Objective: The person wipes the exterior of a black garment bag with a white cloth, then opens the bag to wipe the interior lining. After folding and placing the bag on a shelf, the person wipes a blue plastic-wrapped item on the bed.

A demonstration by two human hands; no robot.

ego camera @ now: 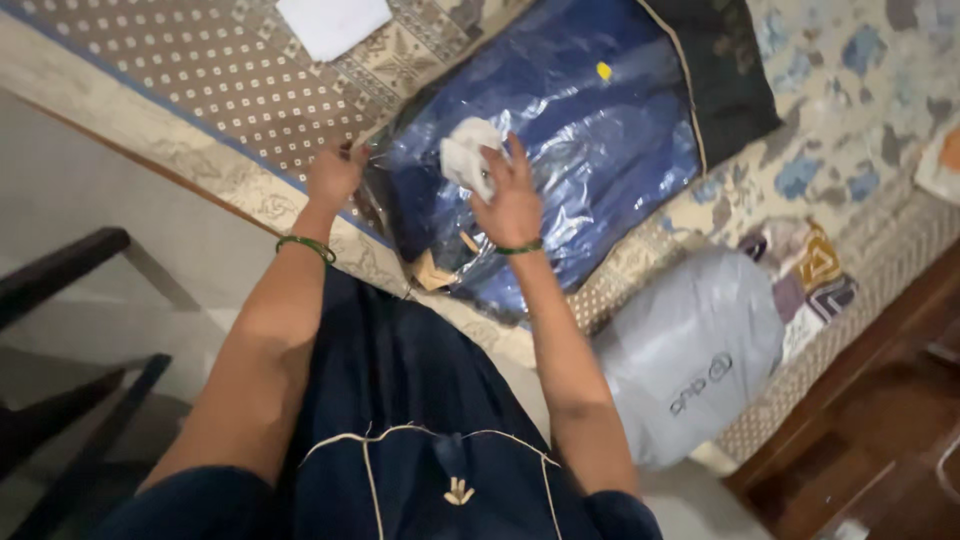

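Handling a slick garment bag on the bed

Holding a crumpled white wad (468, 155), paper or thin cloth, the right hand (510, 200) hovers over the bag (590, 170); its grip is loosely curled about the wad, fingers partly spread, so the wad sits pinched rather than squeezed; the left hand (333, 175) rests at the bag's near-left corner, and whether its grip is pinching the film or only pressing on it I cannot tell.

The bag is a clear plastic sleeve over a folded dark blue garment, lying on the patterned bed (180, 90) close to its near edge, slanted toward the far right; the film looks thin, glossy and wrinkled, so I judge it slippery and prone to sliding off flat fingers; the contents look soft and light, likely to sag if lifted at one point; a hold at a corner or along the open near edge, with film and cloth gathered together, seems surest; the wad looks weightless and crushable.

A white sheet (335, 25) lies at the bed's far edge; a grey sack (690, 350) sits at the near-right edge, apart from the bag.
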